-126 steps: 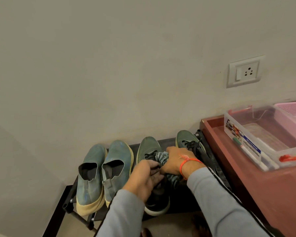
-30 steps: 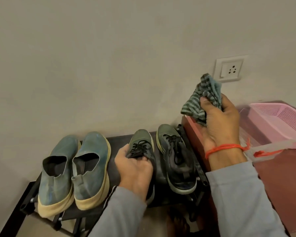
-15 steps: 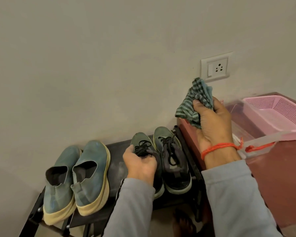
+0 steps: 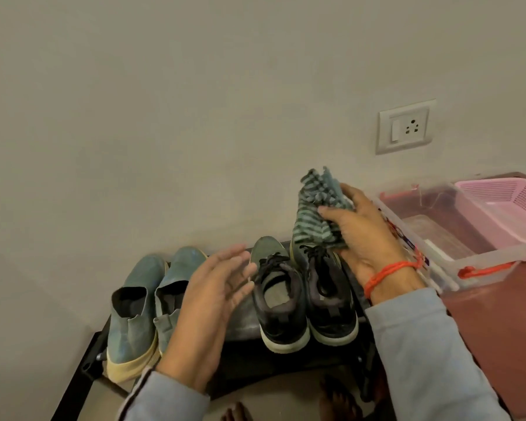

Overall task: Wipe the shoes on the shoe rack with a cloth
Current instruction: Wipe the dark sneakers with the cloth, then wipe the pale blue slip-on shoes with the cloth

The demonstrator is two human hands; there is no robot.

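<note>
A low black shoe rack [image 4: 243, 326] stands against the wall. On its left sits a pair of blue slip-on shoes [image 4: 134, 311] with cream soles. On its right sits a pair of grey-green lace-up sneakers [image 4: 304, 296] with black laces and white soles. My right hand [image 4: 368, 238] grips a crumpled green striped cloth [image 4: 316, 214] above the right sneaker's toe. My left hand [image 4: 213, 299] hovers above the rack between the two pairs, fingers spread and holding nothing; it covers part of the right slip-on.
A reddish-brown cabinet [image 4: 504, 338] adjoins the rack on the right, carrying a clear plastic box [image 4: 438, 226] with red clasps and a pink basket [image 4: 504, 208]. A wall socket [image 4: 404, 129] is above. My bare toes [image 4: 337, 399] show on the floor below.
My left hand has let go of the left sneaker and lifted away with fingers spread. My right hand has lowered the cloth toward the sneakers.
</note>
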